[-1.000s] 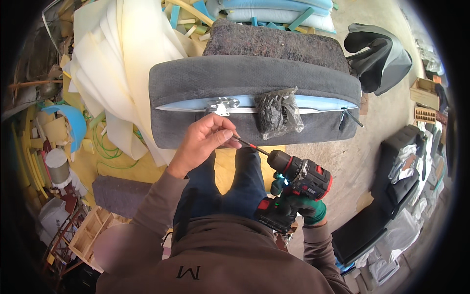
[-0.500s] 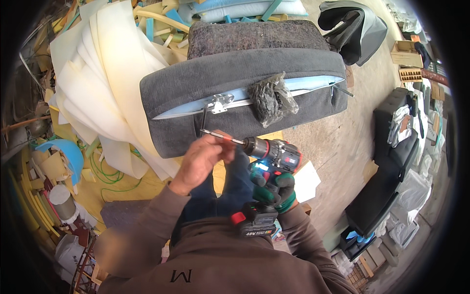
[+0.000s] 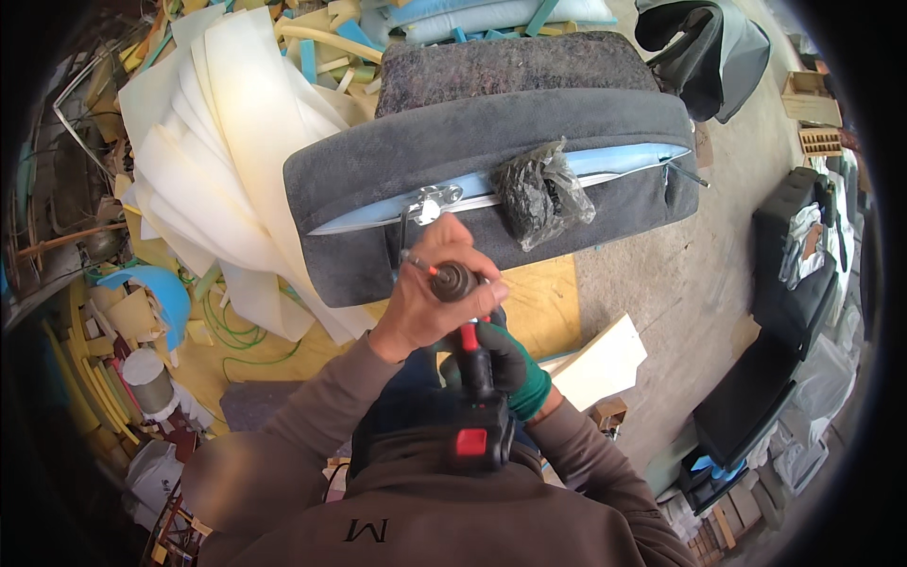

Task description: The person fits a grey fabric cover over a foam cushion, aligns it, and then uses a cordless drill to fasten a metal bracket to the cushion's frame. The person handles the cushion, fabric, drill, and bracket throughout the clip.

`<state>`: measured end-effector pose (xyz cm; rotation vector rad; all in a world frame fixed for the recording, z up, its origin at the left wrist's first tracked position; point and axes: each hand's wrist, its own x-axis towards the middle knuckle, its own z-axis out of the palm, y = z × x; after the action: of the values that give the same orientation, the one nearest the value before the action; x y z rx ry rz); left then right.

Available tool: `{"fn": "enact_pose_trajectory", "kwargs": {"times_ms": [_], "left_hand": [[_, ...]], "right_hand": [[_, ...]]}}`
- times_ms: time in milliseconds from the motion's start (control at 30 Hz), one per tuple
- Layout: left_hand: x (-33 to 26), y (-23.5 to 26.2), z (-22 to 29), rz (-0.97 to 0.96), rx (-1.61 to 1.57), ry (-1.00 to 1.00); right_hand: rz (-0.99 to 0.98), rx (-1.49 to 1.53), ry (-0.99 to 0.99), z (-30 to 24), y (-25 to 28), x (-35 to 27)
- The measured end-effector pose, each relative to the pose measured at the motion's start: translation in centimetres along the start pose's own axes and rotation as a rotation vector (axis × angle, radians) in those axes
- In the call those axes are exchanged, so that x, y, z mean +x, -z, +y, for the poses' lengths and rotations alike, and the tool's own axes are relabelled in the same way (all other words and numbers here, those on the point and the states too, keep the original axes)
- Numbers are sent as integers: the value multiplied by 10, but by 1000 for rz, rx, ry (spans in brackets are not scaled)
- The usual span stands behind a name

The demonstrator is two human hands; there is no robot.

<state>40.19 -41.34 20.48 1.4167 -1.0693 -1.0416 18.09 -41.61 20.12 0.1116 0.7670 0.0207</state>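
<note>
My gloved right hand (image 3: pixel 513 367) is wrapped around the handle of a black and red cordless drill (image 3: pixel 475 367). My bare left hand (image 3: pixel 406 310) is closed around the drill's front end, beside the chuck. From the chuck a thin driver bit (image 3: pixel 416 262) points up and left toward a metal bracket (image 3: pixel 433 200). That bracket sits at the open slit of a grey upholstered piece (image 3: pixel 378 163), where pale blue lining shows. A crumpled clear plastic bag with dark contents (image 3: pixel 540 197) lies on the piece, right of the bracket.
Large white foam sheets (image 3: pixel 213 180) are heaped at the left. A yellow board (image 3: pixel 553 283) lies under the grey piece, and a white panel (image 3: pixel 605 357) rests on the floor to its right. Black cushions (image 3: pixel 732 387) line the right side. Green cord (image 3: pixel 236 331) coils at lower left.
The drill has swung from pointing left to pointing away from me, its bit nearer the bracket. My left hand has moved from the bit to grip around the drill's front.
</note>
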Motion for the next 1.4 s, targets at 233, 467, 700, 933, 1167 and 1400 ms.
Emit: {"fn": "enact_pose_trajectory", "kwargs": {"times_ms": [233,467,700,933,1167,1400], "left_hand": [[7,-16,1,42,-42,132],[17,-28,-5,22,25,60],[18,-44,-13,136,24,63],[23,-56,-22,209,-82,107],[15,-64,-21,232,-97,75],[20,-67,-7,290,-504,232]], "right_hand": [[10,-434,87,-27,3,-7],[-56,-588,212,-37,18,4],[39,-459,143,-39,10,1],[23,-444,280,-30,2,12],[28,-465,276,-28,17,6],[40,-445,393,-32,18,-32]]}}
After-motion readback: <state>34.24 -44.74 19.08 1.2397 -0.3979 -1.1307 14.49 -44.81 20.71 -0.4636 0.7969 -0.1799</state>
